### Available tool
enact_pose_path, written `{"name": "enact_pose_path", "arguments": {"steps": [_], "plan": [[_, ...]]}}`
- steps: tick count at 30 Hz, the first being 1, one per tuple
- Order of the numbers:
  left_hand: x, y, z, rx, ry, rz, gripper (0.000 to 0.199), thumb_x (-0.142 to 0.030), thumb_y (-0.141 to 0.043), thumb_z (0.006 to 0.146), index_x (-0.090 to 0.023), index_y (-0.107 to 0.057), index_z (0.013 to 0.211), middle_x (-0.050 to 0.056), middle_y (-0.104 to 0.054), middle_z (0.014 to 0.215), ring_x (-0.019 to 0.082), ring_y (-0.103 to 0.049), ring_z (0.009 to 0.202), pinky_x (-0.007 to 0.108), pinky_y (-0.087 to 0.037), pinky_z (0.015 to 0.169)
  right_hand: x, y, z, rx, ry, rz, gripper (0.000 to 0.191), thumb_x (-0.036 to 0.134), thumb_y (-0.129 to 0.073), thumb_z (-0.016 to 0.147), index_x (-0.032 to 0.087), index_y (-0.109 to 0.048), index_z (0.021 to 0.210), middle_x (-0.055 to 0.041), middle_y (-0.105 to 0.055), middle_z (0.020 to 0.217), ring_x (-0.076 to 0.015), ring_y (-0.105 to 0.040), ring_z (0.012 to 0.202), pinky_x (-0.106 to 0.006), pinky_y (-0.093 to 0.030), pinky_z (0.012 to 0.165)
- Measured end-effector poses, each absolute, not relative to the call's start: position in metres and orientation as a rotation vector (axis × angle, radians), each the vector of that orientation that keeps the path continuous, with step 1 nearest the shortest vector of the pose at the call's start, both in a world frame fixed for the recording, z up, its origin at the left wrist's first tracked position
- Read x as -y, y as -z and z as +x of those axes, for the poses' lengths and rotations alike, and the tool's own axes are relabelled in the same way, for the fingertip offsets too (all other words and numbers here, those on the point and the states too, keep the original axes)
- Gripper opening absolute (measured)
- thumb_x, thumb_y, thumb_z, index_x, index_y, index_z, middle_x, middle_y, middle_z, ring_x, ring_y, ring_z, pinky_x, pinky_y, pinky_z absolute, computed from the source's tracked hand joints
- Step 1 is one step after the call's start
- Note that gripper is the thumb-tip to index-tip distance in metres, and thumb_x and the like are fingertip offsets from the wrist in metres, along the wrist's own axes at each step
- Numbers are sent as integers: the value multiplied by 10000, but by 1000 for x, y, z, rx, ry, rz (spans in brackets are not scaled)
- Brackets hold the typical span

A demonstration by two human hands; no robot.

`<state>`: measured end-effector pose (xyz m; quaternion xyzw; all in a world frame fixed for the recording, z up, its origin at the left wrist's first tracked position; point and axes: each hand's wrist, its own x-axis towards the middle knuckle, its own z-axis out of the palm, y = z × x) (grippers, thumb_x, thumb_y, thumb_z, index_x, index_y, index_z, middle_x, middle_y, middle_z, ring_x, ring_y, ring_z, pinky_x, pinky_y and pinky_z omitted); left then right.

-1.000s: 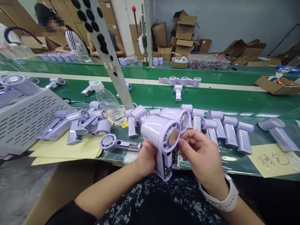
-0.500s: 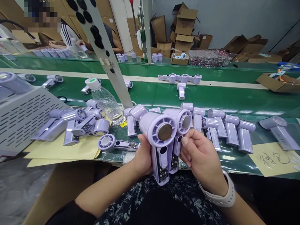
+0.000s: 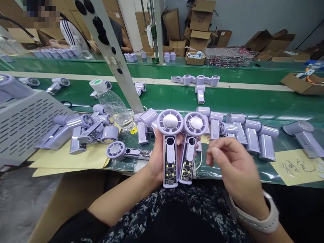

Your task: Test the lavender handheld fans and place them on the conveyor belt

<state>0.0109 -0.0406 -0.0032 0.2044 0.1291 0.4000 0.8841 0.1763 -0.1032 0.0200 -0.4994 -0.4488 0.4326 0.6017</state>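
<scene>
My left hand (image 3: 156, 158) is closed around the handles of two lilac handheld fans, held upright side by side above my lap. The left fan (image 3: 170, 162) and the right fan (image 3: 187, 158) both face me, each with a round ringed head, a silvery centre disc and a bare circuit board in the handle. My fingertips show between and behind the handles. My right hand (image 3: 231, 162), with a pale watch band at the wrist, hovers to the right of the fans, apart from them. Its fingers are loosely bent, with nothing visible in them.
Another fan (image 3: 131, 153) lies flat on the green bench left of my hands. More fans lie piled on yellow paper (image 3: 68, 160) and stand in a row (image 3: 250, 140) at right. A plastic bottle (image 3: 113, 104) leans by the metal post (image 3: 121, 67). Co-workers sit across the bench.
My right hand has let go of the right fan and moved away to the right. Both fans have turned and tilted so that their fronts face me fully.
</scene>
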Motion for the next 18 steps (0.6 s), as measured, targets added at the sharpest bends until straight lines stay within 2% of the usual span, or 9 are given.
{"name": "enact_pose_path", "arguments": {"steps": [4,7,11,14,16,18], "plan": [[47,7,17,-313,-883,499,662,-848,-634,741,-186,-623,730,37,-654,738,226,-657,747,370,-562,791,99,-19,170,1079,-1053,-1270,211,369,-763,895,215,-626,848,63,-540,597,-74,-463,457,-182,-370,409],[51,9,18,-342,-886,553,678,-857,-658,703,-180,-636,728,46,-660,723,265,-676,798,393,-569,818,95,-18,166,1042,-1139,-1256,303,414,-760,901,209,-579,771,83,-487,510,-60,-413,400,-175,-311,382],[48,12,18,-270,-794,484,667,-865,-615,739,-199,-610,753,72,-703,794,323,-707,942,452,-574,878,93,-11,172,904,-1230,-1095,317,424,-733,931,217,-556,769,71,-564,567,-87,-553,427,-201,-444,430],[41,15,16,-224,-784,427,636,-837,-604,786,-203,-587,731,93,-729,880,318,-707,1006,460,-564,920,97,-6,190,869,-1130,-1097,270,422,-756,907,223,-606,800,-7,-729,806,-155,-716,669,-264,-584,576],[36,18,14,-230,-787,412,629,-828,-599,800,-205,-576,719,104,-736,931,317,-701,1049,461,-554,948,107,-3,212,925,-1015,-1229,260,426,-789,872,226,-642,795,-55,-767,945,-200,-748,793,-324,-631,676],[31,22,13,-252,-801,409,631,-831,-600,797,-206,-570,715,111,-736,958,324,-695,1082,468,-549,961,124,2,244,977,-801,-1440,267,432,-831,825,229,-663,778,-65,-758,910,-211,-734,747,-346,-632,661]]}}
